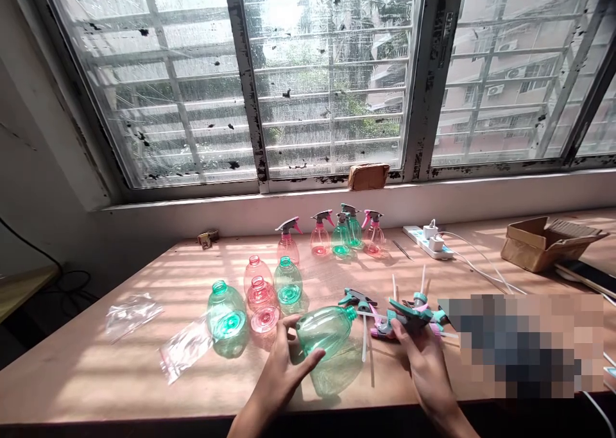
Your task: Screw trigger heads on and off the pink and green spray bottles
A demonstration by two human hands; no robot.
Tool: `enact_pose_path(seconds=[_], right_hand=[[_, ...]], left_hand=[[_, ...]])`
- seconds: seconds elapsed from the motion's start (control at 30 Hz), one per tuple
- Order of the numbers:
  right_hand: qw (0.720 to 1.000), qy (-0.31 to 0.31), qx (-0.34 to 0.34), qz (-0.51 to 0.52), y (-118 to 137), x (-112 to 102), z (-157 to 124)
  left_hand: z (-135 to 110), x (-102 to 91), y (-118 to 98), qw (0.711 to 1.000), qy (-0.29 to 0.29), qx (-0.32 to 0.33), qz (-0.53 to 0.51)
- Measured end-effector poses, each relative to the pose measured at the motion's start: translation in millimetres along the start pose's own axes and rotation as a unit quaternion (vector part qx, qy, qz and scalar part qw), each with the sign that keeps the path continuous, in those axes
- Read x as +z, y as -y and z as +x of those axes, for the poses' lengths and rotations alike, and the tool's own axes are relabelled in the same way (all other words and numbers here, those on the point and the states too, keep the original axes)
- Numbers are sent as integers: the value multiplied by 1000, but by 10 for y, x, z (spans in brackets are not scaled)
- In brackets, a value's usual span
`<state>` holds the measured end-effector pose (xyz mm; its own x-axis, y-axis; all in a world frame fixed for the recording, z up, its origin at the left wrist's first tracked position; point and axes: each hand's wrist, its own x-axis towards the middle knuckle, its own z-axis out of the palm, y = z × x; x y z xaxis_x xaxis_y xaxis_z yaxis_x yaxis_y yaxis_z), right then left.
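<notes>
My left hand [289, 367] is closed around a clear green bottle [327, 329], tilted so its threaded neck points right. In my right hand [426, 361] is a black and green spray head [409, 313], gripped between thumb and fingers. A thin white tube runs from near that spray head to the bottle's mouth; whether its tip is inside I cannot tell. Loose spray heads in pink, green and black lie around my right hand, one of them [359, 299] behind the bottle's neck. Open green bottles [228, 313] and pink bottles [262, 297] stand left of my left hand.
Several assembled spray bottles [320, 238] stand at the back by the wall. Clear plastic bags [185, 348] lie at the left. A white power strip [428, 242] with cables and an open cardboard box [539, 245] are at the right. A blurred patch covers the right front.
</notes>
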<state>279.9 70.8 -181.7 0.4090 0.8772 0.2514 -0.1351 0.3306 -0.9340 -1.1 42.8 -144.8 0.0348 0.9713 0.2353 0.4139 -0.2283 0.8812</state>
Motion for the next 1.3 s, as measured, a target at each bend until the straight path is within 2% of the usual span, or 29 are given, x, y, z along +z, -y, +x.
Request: enact_pose_path(seconds=[0.13,0.23,0.3,0.4,0.47,0.57,0.67,0.73,0.83,0.93,1.0,1.03,1.1,1.13,1.17,1.23,1.3], right_hand=[[992,-104,-66,28,83,24,-48],[979,-143,-147,8,120,38,-102],[963,-115,-234,-60,111,26,-140],[926,-24,-325,-192,61,-3,-171],[905,28,-326,-272,16,-5,-167],[869,84,-282,-398,-64,35,-137],[823,112,-239,-504,-151,99,-107],[802,126,-218,-542,-198,129,-96],[789,135,-212,-561,-229,142,-96],[789,132,-227,-556,-208,135,-116],[792,130,-238,-547,-174,132,-136],[794,129,-243,-542,-154,130,-145],[799,128,-250,-532,-119,128,-160],[801,127,-254,-527,-106,127,-164],[803,125,-258,-522,-95,125,-167],[803,127,-267,-517,-83,121,-169],[802,132,-278,-513,-80,116,-166]], left_hand=[[9,-3,45,1000,-23,12,-12],[15,-21,14,1000,3,20,2],[20,-26,-19,999,21,29,-1],[34,-10,-25,998,-4,58,-12],[50,6,15,997,-36,68,-5],[78,15,112,996,-56,60,16],[101,10,207,996,-59,53,44],[106,15,255,995,-59,56,64],[94,40,292,992,-53,72,94],[51,69,250,986,-54,97,127],[2,83,173,968,-79,151,184],[-26,88,126,951,-101,192,223],[-81,94,30,900,-135,284,301],[-103,96,-11,874,-127,331,332],[-117,98,-45,848,-93,376,360],[-118,104,-92,803,21,436,407],[-90,112,-110,779,118,440,432]])
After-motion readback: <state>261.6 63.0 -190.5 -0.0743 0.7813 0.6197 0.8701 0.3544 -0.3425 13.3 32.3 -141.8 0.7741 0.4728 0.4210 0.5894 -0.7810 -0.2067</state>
